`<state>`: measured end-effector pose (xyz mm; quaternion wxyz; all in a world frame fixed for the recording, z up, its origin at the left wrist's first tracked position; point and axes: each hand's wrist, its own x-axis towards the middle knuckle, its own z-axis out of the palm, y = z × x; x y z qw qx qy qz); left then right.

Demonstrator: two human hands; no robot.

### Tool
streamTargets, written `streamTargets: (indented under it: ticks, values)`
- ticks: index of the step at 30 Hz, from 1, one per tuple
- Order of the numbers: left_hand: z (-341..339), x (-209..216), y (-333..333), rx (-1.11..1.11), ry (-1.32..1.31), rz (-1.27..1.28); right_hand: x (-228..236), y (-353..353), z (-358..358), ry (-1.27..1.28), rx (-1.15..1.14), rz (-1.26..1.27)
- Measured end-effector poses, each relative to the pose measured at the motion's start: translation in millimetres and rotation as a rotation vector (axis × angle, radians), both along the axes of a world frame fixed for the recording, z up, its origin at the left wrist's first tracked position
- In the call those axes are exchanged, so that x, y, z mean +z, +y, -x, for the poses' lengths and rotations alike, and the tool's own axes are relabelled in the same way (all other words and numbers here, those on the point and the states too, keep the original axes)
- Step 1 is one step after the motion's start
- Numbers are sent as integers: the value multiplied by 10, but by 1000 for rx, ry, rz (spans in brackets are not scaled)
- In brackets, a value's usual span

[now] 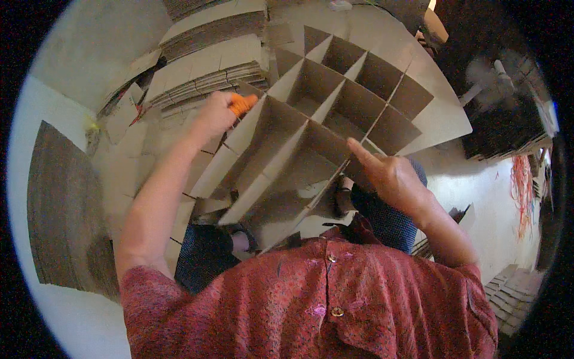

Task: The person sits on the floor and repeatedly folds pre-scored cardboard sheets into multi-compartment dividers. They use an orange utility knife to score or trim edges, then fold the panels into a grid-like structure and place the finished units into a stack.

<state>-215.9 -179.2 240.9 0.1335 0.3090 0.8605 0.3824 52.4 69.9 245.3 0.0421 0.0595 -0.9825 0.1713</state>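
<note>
A cardboard divider grid (362, 106) of interlocked brown strips spreads out in front of me, its cells facing up. My left hand (216, 115) is closed at the grid's left side, with an orange covering (243, 104) around the finger area. That hand's fingertips meet the edge of a strip near a crossing. At the grid's near right side, my right hand (391, 182) has its index finger stretched along a strip, touching near a joint. Its other fingers are curled and partly hidden, seemingly around the cardboard. Long strip ends run from the grid toward my body.
Stacked flat cardboard strips (203, 69) lie beyond my left hand. A tall cardboard stack (66, 209) stands at far left. A pale tabletop (445, 122) extends right of the grid. Dark stacked sheets (508, 134) and orange-red strings (521, 191) are at far right.
</note>
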Motion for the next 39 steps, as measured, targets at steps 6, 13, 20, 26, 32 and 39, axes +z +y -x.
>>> streamTargets:
  ticks: [6,13,20,26,32,39]
  values:
    - [1006,-335,20,178,704,367,-55,285,153,37,-150,23]
    - [1478,-353,228,194,506,244,3,319,249,-64,-241,36]
    - [301,278,296,176,664,-311,168,168,322,374,-232,555]
    - [-984,330,249,-519,744,-402,280,-47,437,197,-228,1521]
    - [-525,552,-150,389,516,-598,373,-58,-134,494,-305,618]
    - [-135,104,-644,316,-51,-505,410,-326,-338,235,-153,720]
